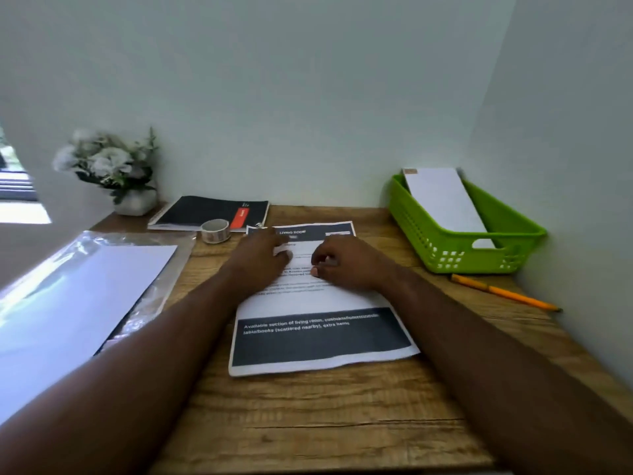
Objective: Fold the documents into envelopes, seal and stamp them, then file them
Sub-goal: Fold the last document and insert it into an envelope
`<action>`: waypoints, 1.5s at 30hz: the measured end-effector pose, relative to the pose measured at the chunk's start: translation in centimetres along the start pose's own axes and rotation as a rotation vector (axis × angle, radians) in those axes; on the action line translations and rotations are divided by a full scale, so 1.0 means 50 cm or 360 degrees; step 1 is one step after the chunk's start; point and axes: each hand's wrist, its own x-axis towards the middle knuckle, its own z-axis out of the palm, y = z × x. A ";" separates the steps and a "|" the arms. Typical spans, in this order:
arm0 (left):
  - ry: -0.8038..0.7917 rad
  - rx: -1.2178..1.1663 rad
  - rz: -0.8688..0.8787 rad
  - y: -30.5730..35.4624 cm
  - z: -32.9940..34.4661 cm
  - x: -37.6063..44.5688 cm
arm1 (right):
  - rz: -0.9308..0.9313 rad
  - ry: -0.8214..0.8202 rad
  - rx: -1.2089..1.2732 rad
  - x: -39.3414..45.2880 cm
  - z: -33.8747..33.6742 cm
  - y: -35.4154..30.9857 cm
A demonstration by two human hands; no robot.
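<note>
Both your hands lie on the document point(318, 299), which is flat on the wooden desk point(308, 423) in the middle of the frame, printed side up. Your left hand point(263, 258) touches the upper part of the sheet; whether its fingers are straight or curled I cannot tell, because of blur. Your right hand point(342, 265) rests with curled fingers, and it seems to pinch nothing. To fold well, I think you should bring the near edge up evenly, match the side edges, then press the crease from the middle outward. I count one document here, one envelope point(445, 204) standing in the green basket point(479, 258) at right, one tape roll point(215, 230), one notebook point(209, 213), one pencil point(503, 292), and one packet of white sheets point(78, 303) at left
</note>
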 end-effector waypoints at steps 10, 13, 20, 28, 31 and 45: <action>-0.0021 0.0379 -0.0084 -0.014 -0.002 0.036 | -0.0061 -0.0005 0.0275 -0.017 0.000 0.009; 0.0121 0.0306 -0.0107 -0.005 -0.006 0.030 | -0.0079 0.0004 0.0276 -0.019 -0.001 0.009; 0.0707 0.0144 0.0303 0.030 -0.029 0.009 | -0.0149 0.0590 -0.0273 -0.026 -0.014 0.006; 0.0669 0.0168 0.0437 0.067 -0.030 -0.018 | -0.0073 0.0709 -0.0608 -0.027 -0.040 0.022; 0.0307 0.0185 0.0246 0.070 -0.018 -0.020 | -0.0049 0.0360 -0.0284 -0.024 -0.026 0.032; -0.0170 0.0231 0.0163 0.058 0.044 0.028 | 0.0132 0.0225 -0.0018 0.017 0.035 0.034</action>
